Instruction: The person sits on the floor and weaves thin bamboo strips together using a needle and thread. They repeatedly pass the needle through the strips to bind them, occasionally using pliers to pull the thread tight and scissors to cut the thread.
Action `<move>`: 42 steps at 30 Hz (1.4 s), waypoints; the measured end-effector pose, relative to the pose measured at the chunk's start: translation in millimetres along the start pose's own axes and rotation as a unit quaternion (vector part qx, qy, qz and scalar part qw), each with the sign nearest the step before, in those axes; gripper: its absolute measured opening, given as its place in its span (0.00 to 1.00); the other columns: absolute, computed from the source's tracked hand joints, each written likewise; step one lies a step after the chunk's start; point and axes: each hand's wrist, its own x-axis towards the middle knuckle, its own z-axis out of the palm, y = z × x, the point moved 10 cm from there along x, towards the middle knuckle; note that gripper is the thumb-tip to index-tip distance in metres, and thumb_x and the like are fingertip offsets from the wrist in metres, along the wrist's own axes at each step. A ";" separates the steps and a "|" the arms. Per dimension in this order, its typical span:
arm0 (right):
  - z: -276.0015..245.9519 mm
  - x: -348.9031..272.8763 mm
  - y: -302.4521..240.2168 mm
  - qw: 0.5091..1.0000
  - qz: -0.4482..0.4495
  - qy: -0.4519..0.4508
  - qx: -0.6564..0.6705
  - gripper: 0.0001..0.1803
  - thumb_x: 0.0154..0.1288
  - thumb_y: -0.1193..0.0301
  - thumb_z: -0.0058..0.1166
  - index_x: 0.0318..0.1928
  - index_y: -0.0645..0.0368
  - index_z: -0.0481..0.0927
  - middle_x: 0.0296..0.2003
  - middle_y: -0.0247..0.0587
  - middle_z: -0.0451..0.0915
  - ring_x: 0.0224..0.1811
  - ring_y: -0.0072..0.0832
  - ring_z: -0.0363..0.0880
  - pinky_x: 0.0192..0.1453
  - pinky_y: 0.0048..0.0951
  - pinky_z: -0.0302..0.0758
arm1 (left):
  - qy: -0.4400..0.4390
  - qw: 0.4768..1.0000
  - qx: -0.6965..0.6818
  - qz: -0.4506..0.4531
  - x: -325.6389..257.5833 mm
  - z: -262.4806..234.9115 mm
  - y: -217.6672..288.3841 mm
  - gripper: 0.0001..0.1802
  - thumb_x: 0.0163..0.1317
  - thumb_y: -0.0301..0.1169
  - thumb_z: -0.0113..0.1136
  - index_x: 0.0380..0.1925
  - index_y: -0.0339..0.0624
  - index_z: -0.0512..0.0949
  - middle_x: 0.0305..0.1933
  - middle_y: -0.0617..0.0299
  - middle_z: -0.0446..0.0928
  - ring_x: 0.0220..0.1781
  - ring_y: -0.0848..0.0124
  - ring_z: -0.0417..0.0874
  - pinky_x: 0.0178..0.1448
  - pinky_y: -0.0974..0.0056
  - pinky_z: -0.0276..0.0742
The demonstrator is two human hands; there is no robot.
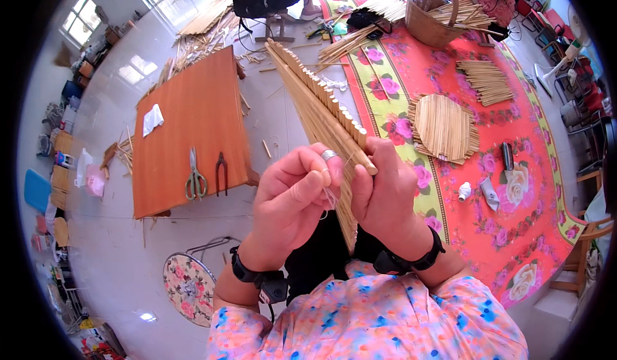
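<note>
A flat panel of thin bamboo sticks (313,112) stands on edge in front of me, its pale cut stick ends forming a stepped row along one side. My right hand (393,183) is closed on the panel's near end, with the thumb pressed beside a thicker stick. Close to the panel, my left hand (286,196) pinches a thin pale thread (332,199) between thumb and fingers; a silver ring is on one finger. Part of the thread is hidden by the fingers, and the panel's lower part reaches down between my forearms.
On the wooden table (180,116) at left lie scissors (195,179), pliers (222,172) and a white cloth (153,120). The red floral mat (463,231) at right holds an octagonal stick panel (445,128), a stick bundle (485,82) and a basket (421,26). Other people sit at the back.
</note>
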 end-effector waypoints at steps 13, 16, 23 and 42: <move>-22.9 -4.3 19.6 0.987 0.079 -0.002 0.140 0.08 0.60 0.77 0.54 0.41 0.65 0.74 0.31 0.43 0.80 0.30 0.29 0.83 0.35 0.25 0.77 | 0.114 0.991 -0.071 0.027 -28.0 -54.0 21.7 0.36 0.72 0.53 0.41 0.60 0.27 0.66 0.60 0.48 0.70 0.47 0.70 0.72 0.45 0.70 0.71; -46.1 -13.1 -6.4 0.980 -0.008 0.031 0.195 0.06 0.61 0.78 0.53 0.38 0.68 0.75 0.28 0.41 0.80 0.28 0.27 0.81 0.34 0.22 0.75 | 0.115 0.989 -0.074 0.047 -47.0 -52.3 39.5 0.36 0.72 0.54 0.41 0.61 0.29 0.65 0.61 0.48 0.68 0.49 0.69 0.71 0.46 0.68 0.71; -12.8 -25.4 -80.9 0.962 -0.130 -0.173 0.169 0.05 0.54 0.78 0.61 0.30 0.63 0.77 0.22 0.38 0.78 0.18 0.25 0.78 0.23 0.22 0.72 | 0.131 0.982 -0.086 0.104 -84.9 -20.5 67.4 0.36 0.70 0.55 0.42 0.63 0.32 0.65 0.63 0.45 0.65 0.52 0.67 0.69 0.47 0.67 0.69; 73.5 -82.2 -66.5 0.811 0.171 -0.351 0.435 0.14 0.59 0.76 0.60 0.46 0.63 0.77 0.36 0.37 0.80 0.30 0.20 0.81 0.31 0.19 0.76 | 0.062 0.985 -0.104 0.119 -112.7 25.8 91.0 0.37 0.70 0.53 0.44 0.65 0.31 0.61 0.68 0.39 0.56 0.56 0.63 0.66 0.48 0.64 0.69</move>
